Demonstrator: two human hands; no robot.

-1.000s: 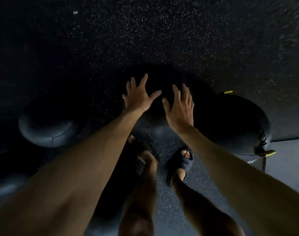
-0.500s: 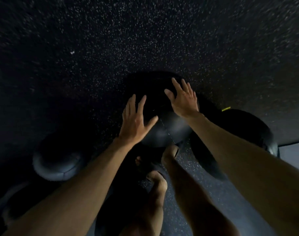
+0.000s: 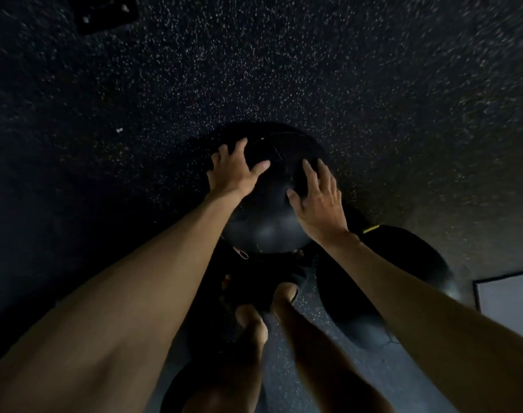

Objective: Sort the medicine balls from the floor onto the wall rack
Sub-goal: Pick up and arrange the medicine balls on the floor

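The medicine ball (image 3: 269,231) lies on the speckled floor (image 3: 284,70) directly in front of the person's feet, and it sits between the two grips; the left grip (image 3: 236,171) lies on the ball's upper left side, the right grip (image 3: 319,201) on its upper right side, both touching its dark skin; the left grip is spread, with the fingers fanned over the far curve of the ball and the thumb stretched out toward the middle; the right grip is spread too, with the fingers straight and flat against the surface and the thumb pointing inward; neither wraps round the ball, and the palms face each other across it; both forearms reach down and forward from the lower corners, bare and nearly straight, narrowing toward the ball; a second ball (image 3: 358,323) rests on the floor just beside the right forearm, partly hidden by it, with a small yellow mark (image 3: 371,228) at its far edge.
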